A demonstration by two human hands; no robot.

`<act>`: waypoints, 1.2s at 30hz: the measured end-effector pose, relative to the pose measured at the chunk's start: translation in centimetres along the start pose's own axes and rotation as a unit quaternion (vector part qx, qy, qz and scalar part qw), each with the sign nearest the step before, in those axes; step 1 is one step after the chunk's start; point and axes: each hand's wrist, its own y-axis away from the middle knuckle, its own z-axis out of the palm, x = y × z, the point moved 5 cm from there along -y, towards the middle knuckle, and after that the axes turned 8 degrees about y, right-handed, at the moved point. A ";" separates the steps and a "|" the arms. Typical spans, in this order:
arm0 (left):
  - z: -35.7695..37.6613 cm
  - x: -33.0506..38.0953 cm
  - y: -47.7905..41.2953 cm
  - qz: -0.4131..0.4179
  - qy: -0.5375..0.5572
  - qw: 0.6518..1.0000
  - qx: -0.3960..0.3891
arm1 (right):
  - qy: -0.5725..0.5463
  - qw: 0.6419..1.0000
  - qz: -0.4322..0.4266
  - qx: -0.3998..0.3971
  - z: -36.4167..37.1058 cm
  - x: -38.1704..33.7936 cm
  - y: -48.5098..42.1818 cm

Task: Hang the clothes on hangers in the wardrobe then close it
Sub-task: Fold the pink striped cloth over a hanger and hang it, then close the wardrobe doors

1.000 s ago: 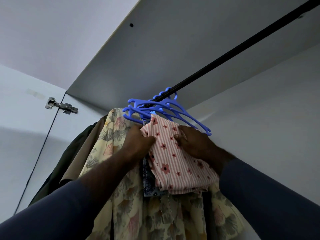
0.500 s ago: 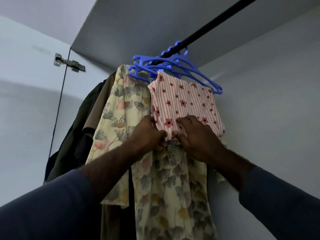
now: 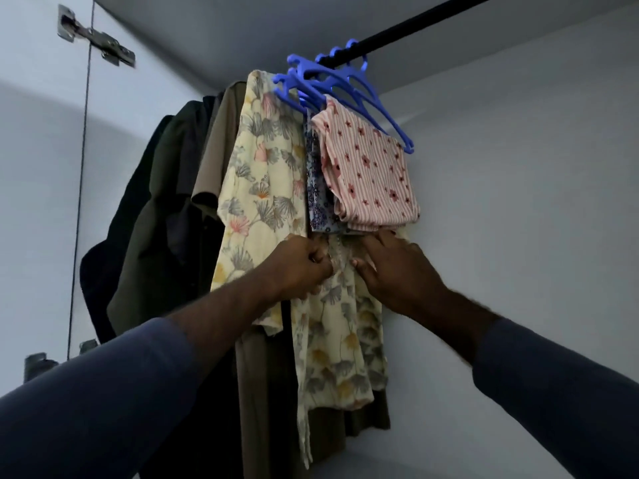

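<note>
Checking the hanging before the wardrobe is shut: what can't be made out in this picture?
All in the head view.
Whether the right hand grips the floral shirt: its fingers hide the contact.
Blue hangers: bunched, uncountable.
Dark garments' hems: behind the left sleeve.
Wardrobe door: cut off by the left edge.

Dim, cool, even light fills the wardrobe [image 3: 518, 209]; dark garments [image 3: 148, 216] at left sink into shadow. The hinge [image 3: 98, 38] is smeared by blur, and wide-angle stretch swells the sleeves [image 3: 86, 420].
</note>
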 end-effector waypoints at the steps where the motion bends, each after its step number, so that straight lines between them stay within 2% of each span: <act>1: -0.4 -0.2 0.8 0.036 -0.056 0.998 -0.011 | 0.016 1.000 0.010 -0.010 -0.4 -0.9 0.6; 2: -0.6 -0.5 1.6 0.070 -0.112 0.991 -0.021 | 0.027 0.999 0.020 -0.020 -0.7 -1.7 1.0; 4: -0.5 -1.7 3.3 0.115 -0.157 0.980 -0.038 | 0.055 0.997 0.035 -0.046 -1.4 -3.5 2.7; 8: 1.6 -3.7 5.8 0.131 -0.146 0.978 -0.067 | 0.120 0.986 0.061 -0.097 -3.1 -5.7 6.8; 11: 3.3 -2.3 7.1 0.167 -0.178 0.965 -0.091 | 0.178 0.971 0.073 -0.142 -4.9 -5.8 9.3; 19: 4.7 9.2 11.1 0.310 -0.068 0.945 -0.081 | 0.296 0.934 0.124 -0.156 -17.3 -5.2 15.8; 24: 5.3 18.6 16.8 0.397 0.021 0.914 -0.079 | 0.353 0.912 0.157 -0.137 -26.9 -5.6 20.3; 31: 5.4 28.1 27.8 0.427 0.121 0.890 -0.106 | 0.379 0.887 0.224 -0.141 -38.4 -7.4 28.9; 36: 7.0 32.6 35.3 0.470 0.114 0.864 -0.140 | 0.360 0.865 0.301 -0.177 -44.5 -9.3 35.7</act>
